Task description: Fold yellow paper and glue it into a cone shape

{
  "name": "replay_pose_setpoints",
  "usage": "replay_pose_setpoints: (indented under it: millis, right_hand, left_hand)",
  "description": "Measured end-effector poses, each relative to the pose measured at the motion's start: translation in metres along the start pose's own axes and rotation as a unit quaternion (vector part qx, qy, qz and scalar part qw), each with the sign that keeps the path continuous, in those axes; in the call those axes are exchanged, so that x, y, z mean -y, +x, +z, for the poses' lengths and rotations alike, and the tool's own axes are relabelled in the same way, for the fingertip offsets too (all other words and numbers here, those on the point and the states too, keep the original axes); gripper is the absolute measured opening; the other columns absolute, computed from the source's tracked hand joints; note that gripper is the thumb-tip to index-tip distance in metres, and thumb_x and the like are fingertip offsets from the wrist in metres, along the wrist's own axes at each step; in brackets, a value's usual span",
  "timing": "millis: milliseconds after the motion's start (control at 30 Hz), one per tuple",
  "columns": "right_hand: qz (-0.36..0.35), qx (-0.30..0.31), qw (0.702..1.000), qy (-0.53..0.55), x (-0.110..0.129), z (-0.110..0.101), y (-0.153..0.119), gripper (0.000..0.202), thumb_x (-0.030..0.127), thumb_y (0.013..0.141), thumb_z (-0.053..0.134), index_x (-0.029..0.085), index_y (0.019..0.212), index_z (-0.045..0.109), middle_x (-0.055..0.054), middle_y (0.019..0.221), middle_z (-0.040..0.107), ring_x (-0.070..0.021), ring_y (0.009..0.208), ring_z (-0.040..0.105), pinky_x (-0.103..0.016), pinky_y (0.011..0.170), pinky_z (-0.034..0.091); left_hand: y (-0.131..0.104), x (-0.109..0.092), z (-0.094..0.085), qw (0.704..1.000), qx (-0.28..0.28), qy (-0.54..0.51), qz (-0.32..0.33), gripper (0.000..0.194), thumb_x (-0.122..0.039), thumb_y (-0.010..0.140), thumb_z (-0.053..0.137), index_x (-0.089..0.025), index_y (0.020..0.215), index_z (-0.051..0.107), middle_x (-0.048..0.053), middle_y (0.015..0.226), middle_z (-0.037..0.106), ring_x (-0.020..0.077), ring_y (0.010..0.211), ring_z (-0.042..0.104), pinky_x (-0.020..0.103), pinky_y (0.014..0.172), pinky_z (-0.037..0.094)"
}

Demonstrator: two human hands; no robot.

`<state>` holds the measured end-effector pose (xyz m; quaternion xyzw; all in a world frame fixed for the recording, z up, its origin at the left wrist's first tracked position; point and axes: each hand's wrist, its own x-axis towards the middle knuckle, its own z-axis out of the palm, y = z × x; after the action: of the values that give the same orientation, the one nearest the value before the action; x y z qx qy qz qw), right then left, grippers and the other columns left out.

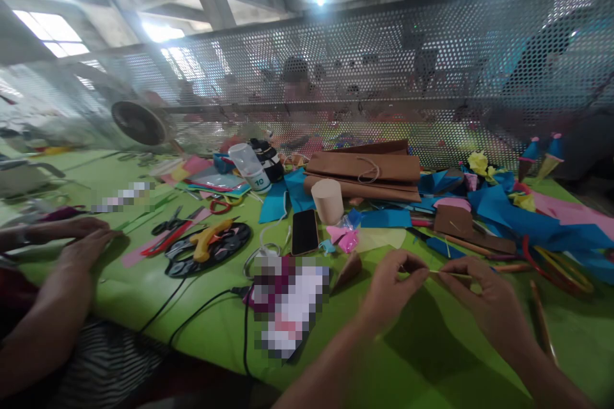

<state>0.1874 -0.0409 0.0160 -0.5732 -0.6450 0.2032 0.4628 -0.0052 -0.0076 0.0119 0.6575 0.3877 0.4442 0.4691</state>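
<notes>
My left hand (pixel 394 284) and my right hand (pixel 480 287) are close together above the green table, fingertips pinched. Between them runs a thin, pale yellow-green strip (pixel 434 271), held at both sides; whether it is paper or wire I cannot tell. A small folded brown piece (pixel 347 270) rests left of my left hand. Beyond my hands lie a pale yellow sheet (pixel 382 239) and a pink paper shape (pixel 346 238). Right of my right hand a pencil-like brown stick (pixel 543 323) lies on the table.
A black phone (pixel 304 232), a beige roll (pixel 328 202) and brown folded sheets (pixel 363 177) stand or lie ahead. Blue paper (pixel 540 214) and scissors handles (pixel 559 268) crowd the right. A yellow glue gun (pixel 211 239) rests on a black tray at left, near a co-worker's hands (pixel 89 239). Cables cross the front edge.
</notes>
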Motion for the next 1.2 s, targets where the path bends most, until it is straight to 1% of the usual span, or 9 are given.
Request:
replay_pose_setpoints:
  millis: [67,233,367,433,500,667,833,1067,1200]
  right_hand:
    - [-0.005,-0.004,1.000,-0.002,0.0013,-0.0004,0.0002,0.023,0.049,0.086,0.072,0.026,0.080,0.075,-0.003,0.085,0.074,-0.0253,0.082,0.069,-0.036,0.077,0.052]
    - [0.023,-0.004,1.000,0.010,0.0030,-0.0037,0.0024,0.020,0.045,0.086,0.070,0.026,0.084,0.076,-0.004,0.088,0.076,-0.0256,0.085,0.069,-0.035,0.076,0.052]
    - [0.007,-0.006,1.000,0.002,-0.0004,-0.0025,0.0020,0.021,0.045,0.086,0.070,0.025,0.079,0.074,-0.003,0.082,0.073,-0.0238,0.079,0.067,-0.034,0.073,0.050]
    - [0.000,0.000,1.000,0.000,-0.0019,-0.0010,0.0014,0.021,0.046,0.086,0.071,0.025,0.080,0.075,-0.002,0.083,0.074,-0.0240,0.081,0.067,-0.034,0.074,0.050]
    - [0.003,0.002,1.000,0.005,-0.0024,-0.0001,0.0014,0.021,0.046,0.085,0.072,0.026,0.082,0.076,-0.003,0.085,0.074,-0.0243,0.083,0.068,-0.034,0.075,0.049]
    - [0.016,-0.011,1.000,0.025,-0.0004,-0.0026,0.0030,0.020,0.045,0.084,0.072,0.026,0.079,0.074,-0.002,0.082,0.074,-0.0237,0.080,0.067,-0.033,0.074,0.049]
    - [-0.006,-0.012,1.000,0.018,0.0016,-0.0032,0.0014,0.017,0.043,0.084,0.072,0.027,0.078,0.075,-0.001,0.082,0.074,-0.0232,0.080,0.067,-0.033,0.074,0.048]
    - [0.015,0.012,0.999,0.025,-0.0018,0.0027,0.0006,0.019,0.044,0.085,0.072,0.026,0.083,0.075,-0.003,0.086,0.074,-0.0245,0.084,0.068,-0.034,0.077,0.050]
    - [0.009,0.003,1.000,0.016,-0.0020,-0.0015,0.0011,0.021,0.046,0.086,0.071,0.026,0.081,0.074,-0.003,0.084,0.073,-0.0241,0.080,0.066,-0.034,0.075,0.050]
  left_hand:
    - [0.0005,0.0006,0.0004,1.000,-0.010,0.007,-0.004,0.005,-0.021,0.089,0.069,-0.017,0.086,0.070,0.003,0.088,0.070,0.0180,0.087,0.063,0.028,0.079,0.047]
    - [0.0024,0.0010,-0.0013,0.999,-0.037,0.017,-0.020,0.006,-0.019,0.089,0.068,-0.017,0.083,0.069,0.003,0.085,0.069,0.0178,0.084,0.063,0.027,0.075,0.045]
    - [0.0011,-0.0032,-0.0025,0.998,-0.021,0.044,0.024,0.006,-0.022,0.090,0.071,-0.017,0.093,0.071,0.005,0.097,0.070,0.0205,0.096,0.063,0.030,0.084,0.046]
    - [0.0004,-0.0037,-0.0019,0.998,-0.010,0.055,0.043,0.006,-0.022,0.090,0.071,-0.017,0.094,0.071,0.005,0.096,0.070,0.0210,0.097,0.063,0.031,0.087,0.046]
    - [0.0005,-0.0022,-0.0010,0.997,-0.013,0.062,0.045,0.002,-0.018,0.090,0.070,-0.017,0.089,0.070,0.004,0.092,0.069,0.0200,0.093,0.062,0.030,0.085,0.046]
    - [0.0021,0.0032,-0.0008,0.997,-0.032,0.061,0.044,0.004,-0.013,0.087,0.071,-0.016,0.084,0.070,0.003,0.087,0.069,0.0190,0.089,0.063,0.029,0.081,0.046]
    - [0.0011,0.0026,-0.0008,0.997,-0.006,0.052,0.051,0.005,-0.015,0.088,0.072,-0.018,0.091,0.074,0.004,0.092,0.072,0.0197,0.092,0.065,0.029,0.084,0.047]
    - [0.0015,0.0045,0.0004,0.994,-0.016,0.078,0.070,0.003,-0.017,0.088,0.074,-0.018,0.086,0.074,0.003,0.086,0.072,0.0197,0.089,0.064,0.030,0.082,0.046]
    - [0.0024,0.0043,-0.0026,0.996,-0.003,0.065,0.054,0.003,-0.019,0.089,0.073,-0.019,0.091,0.075,0.004,0.092,0.073,0.0201,0.093,0.065,0.030,0.084,0.047]
